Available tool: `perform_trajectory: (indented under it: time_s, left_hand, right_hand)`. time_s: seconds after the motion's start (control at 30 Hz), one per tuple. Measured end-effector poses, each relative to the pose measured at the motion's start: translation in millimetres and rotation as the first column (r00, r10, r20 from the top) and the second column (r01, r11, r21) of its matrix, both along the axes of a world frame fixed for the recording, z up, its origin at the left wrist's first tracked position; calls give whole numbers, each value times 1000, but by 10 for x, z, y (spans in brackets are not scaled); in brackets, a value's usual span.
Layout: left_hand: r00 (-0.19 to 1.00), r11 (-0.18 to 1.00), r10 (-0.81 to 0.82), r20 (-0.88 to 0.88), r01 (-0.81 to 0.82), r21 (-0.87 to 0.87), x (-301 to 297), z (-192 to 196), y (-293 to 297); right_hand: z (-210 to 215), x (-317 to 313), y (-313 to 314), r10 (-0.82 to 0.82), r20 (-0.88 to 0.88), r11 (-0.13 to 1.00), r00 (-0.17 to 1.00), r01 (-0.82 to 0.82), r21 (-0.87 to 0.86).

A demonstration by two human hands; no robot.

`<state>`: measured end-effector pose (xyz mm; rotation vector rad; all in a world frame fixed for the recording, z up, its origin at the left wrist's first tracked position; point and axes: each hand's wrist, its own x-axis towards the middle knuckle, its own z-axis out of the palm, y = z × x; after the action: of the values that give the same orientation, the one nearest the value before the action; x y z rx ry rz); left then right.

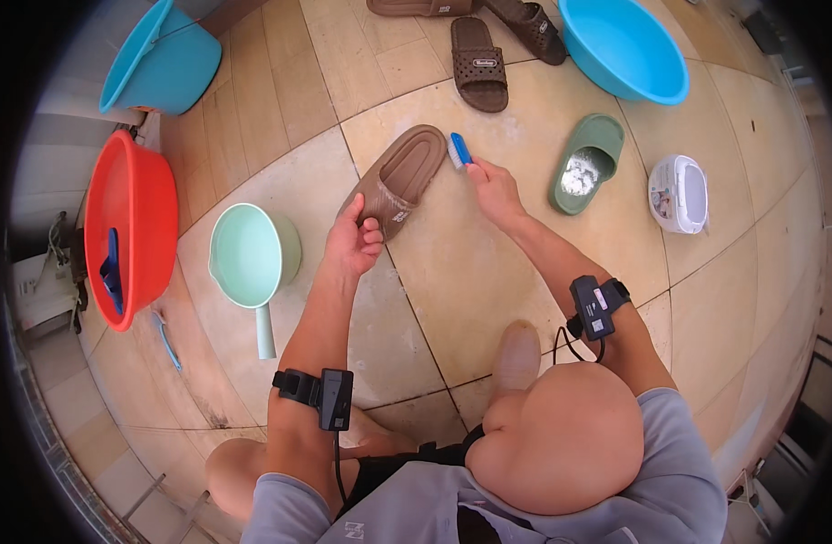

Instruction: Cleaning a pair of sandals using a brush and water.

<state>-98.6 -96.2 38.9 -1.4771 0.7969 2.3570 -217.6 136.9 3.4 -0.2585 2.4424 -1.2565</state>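
Observation:
A brown slide slipper (414, 161) is in my left hand (354, 241), gripped at its strap end with the fingers curled round it. Its sole end points away from me and to the right. My right hand (497, 192) grips a blue scrub brush (461, 150) with pale bristles. Those bristles face the slipper's far end and sit very close to it; whether they touch I cannot tell. To the right of the brush lies a green slipper (600, 145) with white powder or foam (580, 174) on its footbed.
On the left are a light green dipper (253, 249), a red basin (135, 218) holding a dark blue slipper (112, 272), a blue-handled brush (167, 343) and a blue bucket (175, 68). Brown slippers (478, 68) and a blue basin (629, 50) stand farther off. A white tub (678, 194) is at right.

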Motion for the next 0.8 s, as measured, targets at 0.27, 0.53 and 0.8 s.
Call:
perform_trajectory:
  time_s: [0.27, 0.53, 0.8]
  left_hand:
    - [923, 884, -282, 264, 356, -302, -135, -43, -183]
    - [777, 554, -479, 409, 629, -546, -166, -160, -371]
    - [641, 267, -611, 466, 720, -641, -285, -167, -344]
  right_hand:
    - [159, -171, 99, 319, -230, 931, 919, -259, 257]
    - [288, -434, 90, 481, -201, 867, 853, -428, 257]
    - [255, -759, -4, 675, 7, 710, 738, -651, 268]
